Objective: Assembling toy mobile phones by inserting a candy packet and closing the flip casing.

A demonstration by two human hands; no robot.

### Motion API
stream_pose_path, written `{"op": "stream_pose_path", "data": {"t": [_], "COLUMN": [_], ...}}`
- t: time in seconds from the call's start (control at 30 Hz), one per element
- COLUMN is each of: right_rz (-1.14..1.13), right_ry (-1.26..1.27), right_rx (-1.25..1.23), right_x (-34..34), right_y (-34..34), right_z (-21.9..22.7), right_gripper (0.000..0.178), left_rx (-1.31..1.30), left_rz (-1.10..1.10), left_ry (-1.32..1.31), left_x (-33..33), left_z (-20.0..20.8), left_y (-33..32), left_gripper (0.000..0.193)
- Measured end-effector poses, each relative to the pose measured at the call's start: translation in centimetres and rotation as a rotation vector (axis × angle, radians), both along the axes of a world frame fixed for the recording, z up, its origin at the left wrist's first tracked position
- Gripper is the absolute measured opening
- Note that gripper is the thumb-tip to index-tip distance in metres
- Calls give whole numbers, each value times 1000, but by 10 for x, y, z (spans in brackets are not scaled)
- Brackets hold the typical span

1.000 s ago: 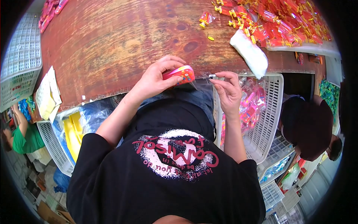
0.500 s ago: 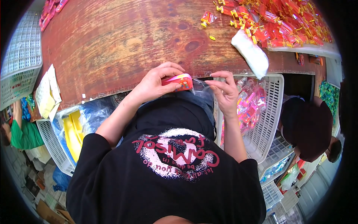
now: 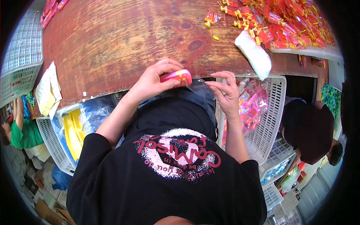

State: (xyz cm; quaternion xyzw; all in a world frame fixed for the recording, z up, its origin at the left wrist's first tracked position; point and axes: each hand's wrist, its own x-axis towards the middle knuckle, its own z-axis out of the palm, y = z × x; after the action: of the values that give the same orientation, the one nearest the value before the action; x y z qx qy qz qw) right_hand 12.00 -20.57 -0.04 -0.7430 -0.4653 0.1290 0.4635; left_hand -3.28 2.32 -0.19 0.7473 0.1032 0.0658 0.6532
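Note:
My left hand [image 3: 159, 78] is closed around a small pink-and-red toy [image 3: 180, 78], rounded and phone-like, with coloured spots on its face. It is held just off the near edge of the wooden table [image 3: 123, 41], above my lap. Between my hands hangs a thin clear plastic bag [image 3: 198, 87], hard to make out against my clothes. My right hand [image 3: 227, 92] has thumb and forefinger almost together at the bag's right side, pinching its edge. Right beside that hand, a white crate [image 3: 275, 112] holds several pink toys in clear bags [image 3: 252, 107].
A heap of red-and-yellow wrapped pieces [image 3: 288, 22] covers the table's far right. A white cloth bundle [image 3: 254, 54] lies at the right edge. On the left are a crate [image 3: 22, 56], papers [image 3: 50, 90] and yellow sheets [image 3: 74, 131]. Other people [image 3: 309, 129] work nearby.
The toy in my left hand has tilted and shifted slightly left, apart from the clear bag. My right hand stays nearly in place, fingers still pinched.

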Motion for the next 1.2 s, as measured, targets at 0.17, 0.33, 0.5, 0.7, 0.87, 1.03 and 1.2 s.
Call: {"op": "stream_pose_path", "data": {"t": [0.17,0.33,0.5,0.7,0.87,1.03,1.2], "right_rz": [24,-56,-127,54,151,-41,13], "right_ry": [-73,-132,-159,-228,-347,-354,-339], "right_rx": [-49,-46,-21,3,-26,-13,-11], "right_x": [-3,-6,-6,-8,-10,-3,-3], "right_y": [3,8,8,11,15,10,12], "right_z": [1,6,9,19,30,26,26], "right_gripper": [16,14,14,18,22,21,20], "left_rx": [18,4,78,86,-124,-308,-214], "left_rz": [-194,-129,-119,-196,-328,-230,-374], "left_ry": [25,37,21,75,61,85,28], "left_x": [-3,-8,-5,-3,5,9,13], "left_z": [12,8,16,12,-8,-10,-7], "left_y": [-9,-11,-16,-19,-21,-20,-20], "left_gripper": [30,30,30,37,38,35,47]}}
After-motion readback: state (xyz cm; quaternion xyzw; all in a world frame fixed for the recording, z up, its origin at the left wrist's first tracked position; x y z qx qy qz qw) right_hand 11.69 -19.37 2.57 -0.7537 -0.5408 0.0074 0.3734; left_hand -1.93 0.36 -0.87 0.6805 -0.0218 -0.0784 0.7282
